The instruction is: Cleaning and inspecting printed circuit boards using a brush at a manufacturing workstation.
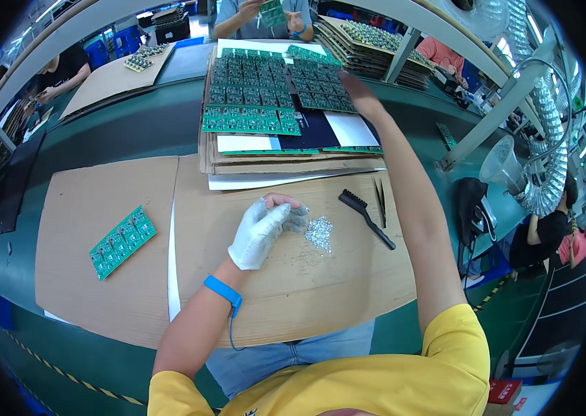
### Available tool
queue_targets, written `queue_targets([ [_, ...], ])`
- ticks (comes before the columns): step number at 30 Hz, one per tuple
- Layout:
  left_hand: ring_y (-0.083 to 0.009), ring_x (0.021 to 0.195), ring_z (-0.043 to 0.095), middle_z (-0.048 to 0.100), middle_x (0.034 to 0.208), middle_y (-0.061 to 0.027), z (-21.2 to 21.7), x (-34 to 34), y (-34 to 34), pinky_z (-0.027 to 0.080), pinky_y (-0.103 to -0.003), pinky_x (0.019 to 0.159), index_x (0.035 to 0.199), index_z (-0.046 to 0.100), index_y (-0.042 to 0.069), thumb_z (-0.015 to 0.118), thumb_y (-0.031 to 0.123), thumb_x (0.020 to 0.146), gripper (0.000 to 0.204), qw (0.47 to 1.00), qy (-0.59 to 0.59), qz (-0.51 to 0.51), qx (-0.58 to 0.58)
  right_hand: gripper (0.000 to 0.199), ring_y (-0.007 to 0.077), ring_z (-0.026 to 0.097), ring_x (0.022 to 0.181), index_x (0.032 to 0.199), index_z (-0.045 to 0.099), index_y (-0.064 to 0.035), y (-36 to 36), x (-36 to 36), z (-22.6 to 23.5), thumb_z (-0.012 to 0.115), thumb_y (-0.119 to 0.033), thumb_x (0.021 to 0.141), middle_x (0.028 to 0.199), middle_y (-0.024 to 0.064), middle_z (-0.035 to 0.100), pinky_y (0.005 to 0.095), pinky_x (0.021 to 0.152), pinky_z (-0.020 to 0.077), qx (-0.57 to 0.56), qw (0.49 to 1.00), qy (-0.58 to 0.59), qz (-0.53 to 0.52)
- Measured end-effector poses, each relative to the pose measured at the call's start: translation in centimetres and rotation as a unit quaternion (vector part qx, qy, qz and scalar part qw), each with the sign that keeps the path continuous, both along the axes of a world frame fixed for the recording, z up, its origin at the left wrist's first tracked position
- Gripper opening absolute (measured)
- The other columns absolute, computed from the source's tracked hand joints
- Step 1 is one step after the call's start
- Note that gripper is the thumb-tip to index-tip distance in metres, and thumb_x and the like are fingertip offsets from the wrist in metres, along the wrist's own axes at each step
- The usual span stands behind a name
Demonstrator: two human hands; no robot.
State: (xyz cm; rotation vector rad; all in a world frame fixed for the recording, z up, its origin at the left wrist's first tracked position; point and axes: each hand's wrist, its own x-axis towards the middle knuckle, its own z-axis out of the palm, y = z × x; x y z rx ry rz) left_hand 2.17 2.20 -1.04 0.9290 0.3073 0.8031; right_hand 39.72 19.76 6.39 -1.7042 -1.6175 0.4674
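My left hand (263, 232), in a white glove with bare fingertips, is curled closed above the cardboard. Whatever its fingers hold, if anything, is too small to make out. Just right of it lies a small heap of shiny metal bits (319, 234). My right hand (362, 97) reaches far forward to the right edge of a panel of green circuit boards (321, 84); its fingers are mostly hidden. More circuit board panels (251, 90) cover the stack to the left of that hand. A separate circuit board panel (123, 243) rests at the left on the cardboard.
A black brush (367, 218) and dark tweezers (380, 202) lie right of the heap. Layered cardboard sheets (293, 166) support the boards. A metal frame post (473, 100) and a flexible silver duct (549, 166) stand at the right. Across the bench, a person (263, 24) holds a board.
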Motion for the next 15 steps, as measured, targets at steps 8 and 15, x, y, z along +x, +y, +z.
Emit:
queue_targets([
  [8,-0.0248,0.102,0.067,0.068,0.116,-0.0155,0.5,1.0,0.0,0.053,-0.039,0.093,0.118,0.062,0.003,0.056,0.024,0.105,0.025,1.0,-0.005,-0.018,0.009,0.057,0.0422,0.066,0.112,0.122,0.067,0.0053,-4.2,15.3,-8.2,0.065,-0.045,0.094,0.12,0.0292,0.068,0.0434,0.096,0.0521,-0.165,0.924,-0.213,-0.271],
  [15,-0.0256,0.102,0.068,0.069,0.116,-0.0156,0.1,-0.1,0.3,0.053,-0.04,0.093,0.119,0.062,0.003,0.058,0.027,0.105,0.028,1.0,0.017,0.004,0.017,0.049,0.0356,0.072,0.105,0.121,0.07,0.0032,-6.7,11.6,-7.0,0.076,-0.032,0.087,0.116,0.0236,0.073,0.0401,0.09,0.0552,0.009,0.963,-0.018,-0.27],
])
